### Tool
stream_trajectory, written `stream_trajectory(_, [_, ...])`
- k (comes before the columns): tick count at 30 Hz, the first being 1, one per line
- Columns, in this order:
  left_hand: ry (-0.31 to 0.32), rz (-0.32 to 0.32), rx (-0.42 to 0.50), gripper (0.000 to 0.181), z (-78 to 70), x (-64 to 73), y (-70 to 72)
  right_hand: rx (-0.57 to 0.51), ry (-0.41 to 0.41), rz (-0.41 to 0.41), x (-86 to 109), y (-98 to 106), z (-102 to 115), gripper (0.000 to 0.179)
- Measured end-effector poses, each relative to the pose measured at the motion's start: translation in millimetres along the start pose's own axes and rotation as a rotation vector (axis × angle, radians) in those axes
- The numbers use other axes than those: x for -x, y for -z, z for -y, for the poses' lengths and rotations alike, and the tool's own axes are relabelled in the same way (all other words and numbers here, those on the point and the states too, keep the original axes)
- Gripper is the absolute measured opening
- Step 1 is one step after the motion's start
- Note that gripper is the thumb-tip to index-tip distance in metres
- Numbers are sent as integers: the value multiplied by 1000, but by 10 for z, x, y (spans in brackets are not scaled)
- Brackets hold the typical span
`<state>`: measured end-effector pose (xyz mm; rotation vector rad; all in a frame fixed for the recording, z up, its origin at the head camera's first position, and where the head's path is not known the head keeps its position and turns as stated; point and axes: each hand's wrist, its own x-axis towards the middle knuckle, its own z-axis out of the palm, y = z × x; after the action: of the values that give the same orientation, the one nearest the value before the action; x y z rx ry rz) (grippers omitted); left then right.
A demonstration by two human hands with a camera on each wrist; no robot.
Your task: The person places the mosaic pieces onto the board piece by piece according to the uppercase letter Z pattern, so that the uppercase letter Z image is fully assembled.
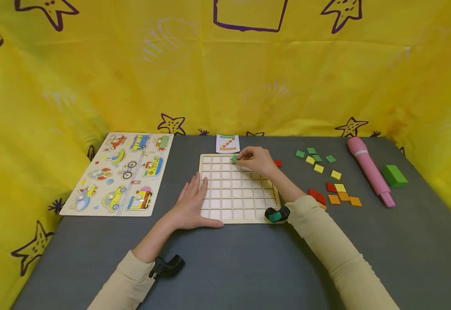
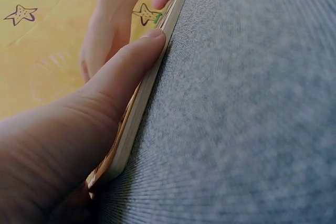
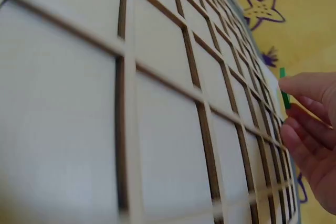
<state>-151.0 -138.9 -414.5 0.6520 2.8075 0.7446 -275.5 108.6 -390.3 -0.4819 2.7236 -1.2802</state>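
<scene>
A wooden grid board with pale square cells lies in the middle of the table. Between thumb and fingertips, my right hand pinches a small green square tile above the board's far row. The right wrist view shows this green tile on edge, close over the far cells. My left hand rests at the board's near left corner, fingers spread along the left side. Its thumb lies straight against the near edge. Just beyond the board is a small pattern card with coloured squares.
Loose green tiles, yellow tiles, red tiles and orange tiles lie right of the board. Farther right are a pink microphone-shaped object and a green block. A vehicle picture puzzle lies at left.
</scene>
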Motion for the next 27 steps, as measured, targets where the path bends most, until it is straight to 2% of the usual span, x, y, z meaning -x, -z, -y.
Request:
stream_trajectory(6, [8, 6, -13, 130, 8, -1, -11, 60, 134, 31, -206, -283, 137, 9])
stream_trajectory(11, [10, 9, -20, 131, 19, -4, -11, 139, 211, 16, -290, -405, 219, 6])
stream_trajectory(20, [18, 13, -31, 131, 7, -29, -9, 123, 159, 36, -253, -410, 217, 15])
stream_trajectory(24, [21, 16, -27, 131, 6, -27, -10, 48, 114, 50, -196, -349, 197, 21])
stream_trajectory(27, [25, 16, -24, 132, 9, -18, -10, 7, 91, 20, -159, -245, 144, 22])
